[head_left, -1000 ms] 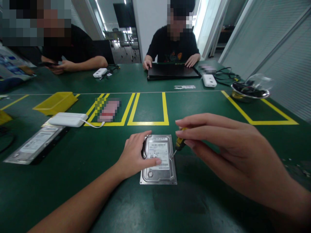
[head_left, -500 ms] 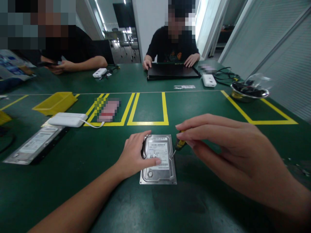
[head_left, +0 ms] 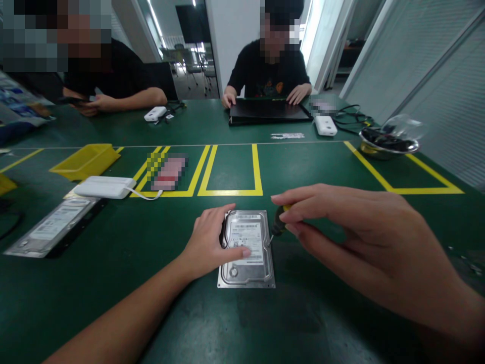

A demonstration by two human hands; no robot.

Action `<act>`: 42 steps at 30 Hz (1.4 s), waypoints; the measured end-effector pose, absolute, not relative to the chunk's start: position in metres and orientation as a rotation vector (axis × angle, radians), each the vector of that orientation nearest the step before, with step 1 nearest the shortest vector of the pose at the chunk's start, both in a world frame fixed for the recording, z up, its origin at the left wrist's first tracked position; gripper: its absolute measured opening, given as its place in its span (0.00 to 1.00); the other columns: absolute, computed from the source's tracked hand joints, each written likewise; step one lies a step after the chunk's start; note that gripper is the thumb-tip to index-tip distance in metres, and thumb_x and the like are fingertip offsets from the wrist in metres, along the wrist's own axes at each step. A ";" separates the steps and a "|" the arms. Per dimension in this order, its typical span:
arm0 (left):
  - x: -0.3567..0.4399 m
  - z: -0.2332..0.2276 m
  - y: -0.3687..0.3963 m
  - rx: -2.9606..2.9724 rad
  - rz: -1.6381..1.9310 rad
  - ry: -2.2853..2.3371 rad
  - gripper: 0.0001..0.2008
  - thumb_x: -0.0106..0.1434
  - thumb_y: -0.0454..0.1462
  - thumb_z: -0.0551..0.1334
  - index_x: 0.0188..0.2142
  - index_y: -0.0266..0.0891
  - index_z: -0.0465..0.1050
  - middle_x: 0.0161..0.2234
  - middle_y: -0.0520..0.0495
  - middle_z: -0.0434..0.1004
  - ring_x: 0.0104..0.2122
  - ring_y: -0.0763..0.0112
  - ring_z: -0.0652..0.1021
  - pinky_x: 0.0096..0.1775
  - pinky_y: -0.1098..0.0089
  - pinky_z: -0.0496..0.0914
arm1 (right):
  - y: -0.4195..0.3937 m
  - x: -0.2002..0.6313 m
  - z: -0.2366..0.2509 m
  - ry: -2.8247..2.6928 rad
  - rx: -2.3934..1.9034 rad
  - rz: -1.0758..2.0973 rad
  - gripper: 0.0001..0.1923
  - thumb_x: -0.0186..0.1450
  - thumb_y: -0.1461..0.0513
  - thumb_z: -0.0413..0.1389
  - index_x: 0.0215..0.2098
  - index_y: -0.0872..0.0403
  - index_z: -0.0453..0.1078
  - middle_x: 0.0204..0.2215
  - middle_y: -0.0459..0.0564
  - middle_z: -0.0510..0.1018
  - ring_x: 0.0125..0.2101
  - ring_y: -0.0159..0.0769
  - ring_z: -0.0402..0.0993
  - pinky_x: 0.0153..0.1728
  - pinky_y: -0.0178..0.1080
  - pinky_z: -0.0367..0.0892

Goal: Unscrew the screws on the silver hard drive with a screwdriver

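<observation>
Silver hard drive [head_left: 247,248] lies flat on the green table [head_left: 303,313], long axis running away from the person. Left hand [head_left: 212,242] presses on its left edge, thumb across the label. Right hand [head_left: 364,237] pinches a small screwdriver [head_left: 278,226] (tip at the drive's right edge). Another drive [head_left: 49,226] lies well left.

Bare, dull-shining metal on the hard drive [head_left: 247,250] with a white paper label; matt green mat, scuffed in places, covers the desk [head_left: 113,283]; glossy yellow plastic tray [head_left: 85,161], smooth white plastic box [head_left: 104,186]
</observation>
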State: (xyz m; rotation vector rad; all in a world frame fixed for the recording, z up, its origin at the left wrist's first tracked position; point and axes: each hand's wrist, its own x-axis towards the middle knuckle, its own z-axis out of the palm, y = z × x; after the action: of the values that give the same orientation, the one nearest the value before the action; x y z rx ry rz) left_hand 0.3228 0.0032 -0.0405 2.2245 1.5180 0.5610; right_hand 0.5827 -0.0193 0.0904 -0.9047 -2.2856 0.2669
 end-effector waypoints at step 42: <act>0.323 -0.039 0.003 2.219 0.546 1.521 0.47 0.51 0.61 0.67 0.64 0.45 0.55 0.60 0.39 0.65 0.57 0.45 0.65 0.55 0.47 0.62 | -0.018 0.584 0.090 -2.301 -0.880 0.264 0.11 0.65 0.69 0.53 0.42 0.51 0.73 0.46 0.44 0.80 0.44 0.31 0.78 0.46 0.30 0.72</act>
State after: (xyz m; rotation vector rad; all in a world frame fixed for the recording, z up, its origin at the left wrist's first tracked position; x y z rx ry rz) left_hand 0.3230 0.0033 -0.0394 2.2186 1.5213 0.5459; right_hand 0.5837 -0.0176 0.0899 -0.8799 -2.3013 0.2635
